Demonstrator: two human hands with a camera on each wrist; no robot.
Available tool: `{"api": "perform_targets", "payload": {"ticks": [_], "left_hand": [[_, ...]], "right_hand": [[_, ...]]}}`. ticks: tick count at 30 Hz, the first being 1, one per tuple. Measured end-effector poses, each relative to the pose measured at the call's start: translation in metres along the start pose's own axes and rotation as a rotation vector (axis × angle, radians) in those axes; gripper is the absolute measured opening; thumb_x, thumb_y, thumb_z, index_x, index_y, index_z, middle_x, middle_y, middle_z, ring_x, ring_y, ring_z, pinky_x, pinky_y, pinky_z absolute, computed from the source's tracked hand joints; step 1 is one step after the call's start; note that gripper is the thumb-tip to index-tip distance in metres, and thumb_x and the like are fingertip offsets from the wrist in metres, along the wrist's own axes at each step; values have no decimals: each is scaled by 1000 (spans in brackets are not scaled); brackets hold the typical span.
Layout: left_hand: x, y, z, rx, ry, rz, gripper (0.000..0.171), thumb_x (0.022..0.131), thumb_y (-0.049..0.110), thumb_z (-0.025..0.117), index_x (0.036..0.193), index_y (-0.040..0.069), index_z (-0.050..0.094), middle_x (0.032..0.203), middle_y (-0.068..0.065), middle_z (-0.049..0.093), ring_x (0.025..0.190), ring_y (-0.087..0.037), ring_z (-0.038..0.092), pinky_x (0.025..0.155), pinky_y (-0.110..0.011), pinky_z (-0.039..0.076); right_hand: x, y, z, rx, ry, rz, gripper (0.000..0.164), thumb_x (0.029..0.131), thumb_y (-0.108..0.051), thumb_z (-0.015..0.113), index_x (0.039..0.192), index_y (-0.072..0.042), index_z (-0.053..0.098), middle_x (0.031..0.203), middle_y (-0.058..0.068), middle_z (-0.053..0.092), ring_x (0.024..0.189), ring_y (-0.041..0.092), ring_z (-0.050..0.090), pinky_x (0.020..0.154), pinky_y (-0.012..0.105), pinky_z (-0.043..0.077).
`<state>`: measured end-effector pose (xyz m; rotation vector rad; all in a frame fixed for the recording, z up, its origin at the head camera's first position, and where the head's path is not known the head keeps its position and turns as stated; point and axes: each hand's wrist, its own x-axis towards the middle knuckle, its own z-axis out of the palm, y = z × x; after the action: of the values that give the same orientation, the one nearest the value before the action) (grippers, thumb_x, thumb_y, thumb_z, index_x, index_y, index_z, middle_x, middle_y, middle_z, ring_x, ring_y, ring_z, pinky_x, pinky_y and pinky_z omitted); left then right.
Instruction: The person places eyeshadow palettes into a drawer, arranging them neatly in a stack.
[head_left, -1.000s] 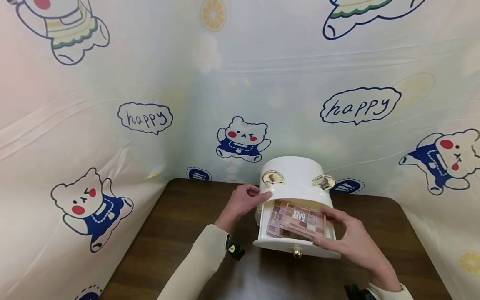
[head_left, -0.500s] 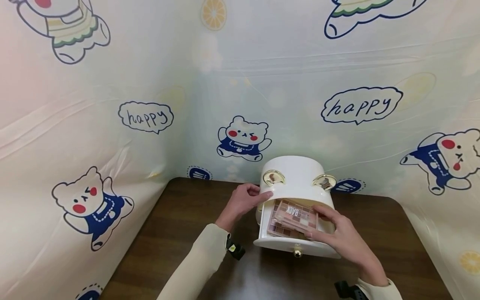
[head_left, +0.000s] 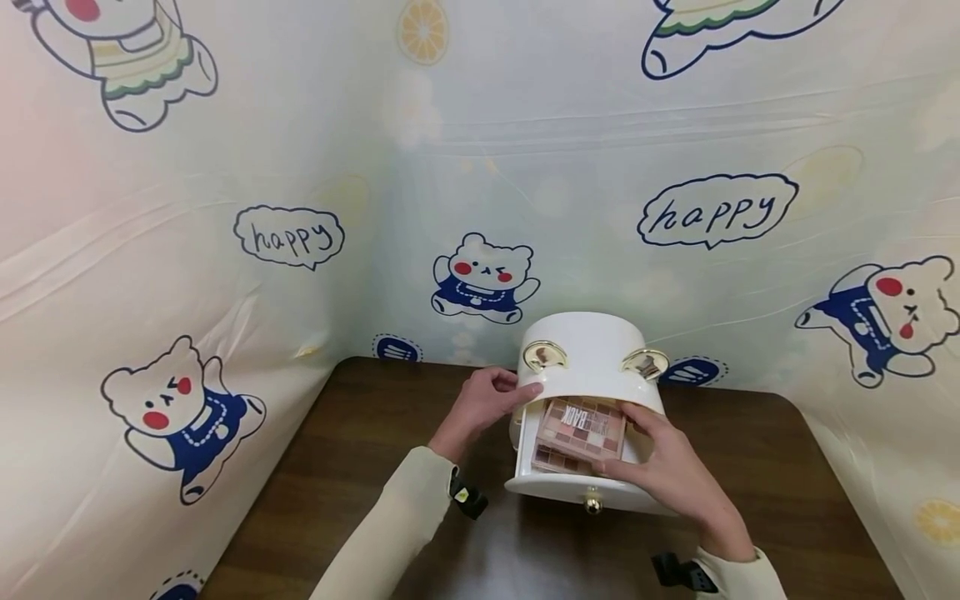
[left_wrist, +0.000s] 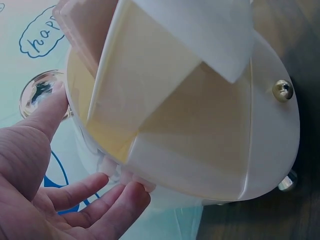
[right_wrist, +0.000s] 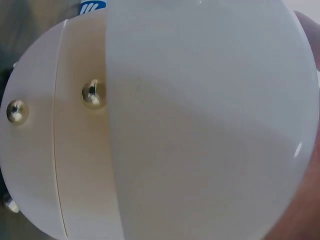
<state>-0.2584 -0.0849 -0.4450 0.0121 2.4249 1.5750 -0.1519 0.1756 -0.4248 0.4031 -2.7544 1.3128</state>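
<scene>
A white rounded storage box (head_left: 585,350) with gold-rimmed ears stands at the back of the table, its upper drawer (head_left: 555,490) pulled out. My left hand (head_left: 486,407) holds the box at its left side; the left wrist view shows the thumb beside a gold ear and the fingertips at the box's side. With thumb and fingers, my right hand (head_left: 667,462) pinches a clear-lidded eyeshadow palette (head_left: 581,427) marked "BACK" by its right edge, tilted over the drawer. Beneath it lies a second eyeshadow palette (head_left: 558,461), mostly covered. In the right wrist view the white drawer front hides most of the hand.
Lower on the box are drawers with gold knobs (right_wrist: 17,112). A dark wooden table (head_left: 360,500) lies under everything. A patterned cloth (head_left: 480,167) with bears and "happy" bubbles hangs behind the table and at its sides.
My right hand has moved left with the palette, bringing it over the left part of the drawer and covering more of the other palette. My left hand has kept its place.
</scene>
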Motion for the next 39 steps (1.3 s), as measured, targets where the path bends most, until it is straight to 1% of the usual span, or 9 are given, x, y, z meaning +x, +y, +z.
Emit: {"api": "perform_targets", "payload": {"ticks": [5, 15, 19, 23, 26, 29, 32, 36, 39], "left_hand": [[2, 0, 0, 14, -11, 1, 78, 56, 67, 71, 109, 11, 58, 93, -3, 61, 79, -18, 60, 71, -36, 52], [2, -1, 1, 20, 2, -8, 78, 55, 68, 71, 108, 12, 58, 93, -3, 61, 79, -19, 60, 70, -35, 52], [1, -1, 1, 32, 8, -13, 79, 54, 69, 71, 107, 13, 58, 94, -2, 60, 79, -18, 60, 69, -33, 52], [2, -2, 1, 40, 17, -9, 79, 54, 70, 71, 108, 13, 58, 95, -2, 60, 80, -18, 59, 69, -33, 52], [2, -2, 1, 44, 23, -9, 78, 54, 69, 71, 108, 13, 58, 95, -2, 59, 81, -18, 59, 69, -33, 52], [1, -2, 0, 48, 25, -10, 78, 55, 69, 71, 108, 13, 58, 95, -2, 59, 81, -18, 58, 69, -33, 51], [1, -2, 0, 46, 24, -11, 79, 54, 70, 70, 108, 14, 57, 96, -2, 59, 81, -19, 59, 70, -33, 52], [1, -2, 0, 39, 23, -14, 79, 54, 70, 71, 108, 14, 57, 96, -2, 59, 82, -18, 59, 70, -33, 52], [1, -1, -1, 40, 20, -12, 78, 55, 69, 71, 109, 13, 57, 96, -2, 59, 82, -19, 58, 70, -34, 52]], "right_hand": [[2, 2, 2, 33, -22, 2, 86, 69, -44, 77, 137, -8, 37, 134, 12, 41, 120, 31, 39, 91, 54, 37], [-10, -7, -5, 3, 11, 68, 74, 83, -46, 63, 138, -4, 37, 140, 15, 36, 130, 35, 27, 96, 58, 30], [-19, -13, -8, 62, 62, 82, 66, 84, -42, 62, 136, -7, 41, 138, 13, 40, 126, 37, 34, 95, 56, 32], [-29, -21, -11, 228, 191, 84, 49, 87, -27, 64, 129, -7, 50, 129, 10, 51, 116, 30, 48, 92, 33, 42], [-39, -27, -10, 447, 267, 59, 40, 87, -12, 62, 124, 1, 53, 123, 16, 55, 111, 25, 53, 85, 22, 44], [-50, -31, -9, 668, 283, -1, 34, 89, -1, 56, 121, 12, 50, 118, 25, 55, 108, 28, 55, 84, 30, 46], [-60, -33, -8, 822, 234, -60, 32, 92, 4, 48, 119, 19, 44, 116, 30, 54, 105, 33, 56, 84, 38, 43], [-70, -34, -6, 874, 211, -33, 32, 95, 0, 43, 120, 20, 43, 112, 31, 55, 101, 36, 57, 84, 40, 44], [-73, -34, -5, 884, 272, 9, 33, 95, -4, 45, 119, 19, 45, 109, 29, 58, 98, 37, 59, 83, 40, 46]]}}
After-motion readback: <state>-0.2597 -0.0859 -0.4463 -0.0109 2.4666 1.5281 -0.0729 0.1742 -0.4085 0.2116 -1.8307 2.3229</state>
